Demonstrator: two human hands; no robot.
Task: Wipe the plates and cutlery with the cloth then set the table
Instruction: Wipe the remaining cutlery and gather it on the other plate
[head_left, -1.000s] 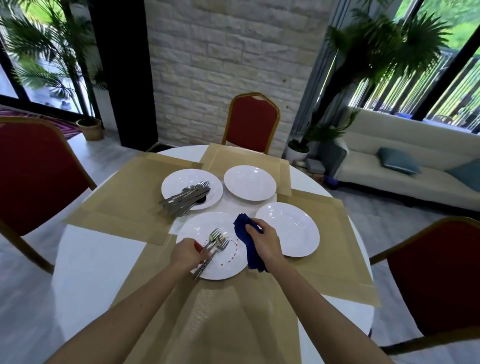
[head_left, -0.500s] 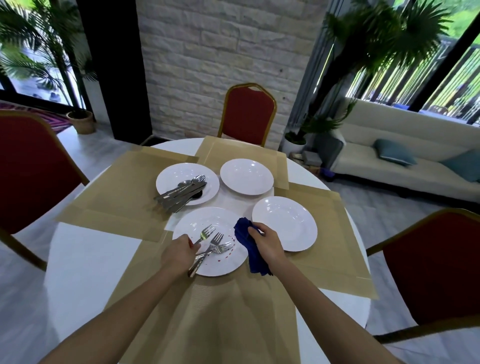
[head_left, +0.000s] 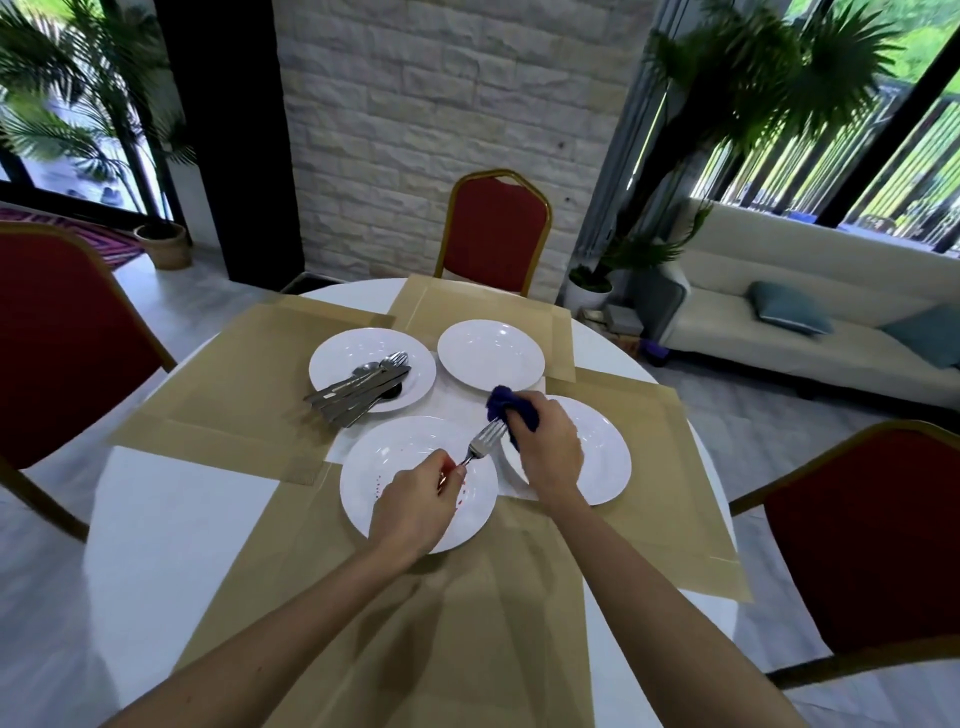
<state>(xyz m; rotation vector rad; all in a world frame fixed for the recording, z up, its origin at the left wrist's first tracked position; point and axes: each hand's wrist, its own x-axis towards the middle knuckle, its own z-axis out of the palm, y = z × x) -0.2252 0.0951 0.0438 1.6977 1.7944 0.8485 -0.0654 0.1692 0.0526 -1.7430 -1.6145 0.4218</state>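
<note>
Head view: a shiny silver metal fork (head_left: 483, 441) is pinched by its handle in fingers of the left hand (head_left: 415, 506), over a red-speckled round white plate (head_left: 395, 447). Its tines are just beside a crumpled dark-blue cloth (head_left: 505, 406) clenched in the right hand (head_left: 548, 449).

Plates (head_left: 491, 353) white; nearest plate (head_left: 395, 457) red-speckled; cloth (head_left: 501, 402) dark blue; fork (head_left: 485, 434) silver; placemats (head_left: 249, 374) tan; chairs (head_left: 496, 234) red.
</note>
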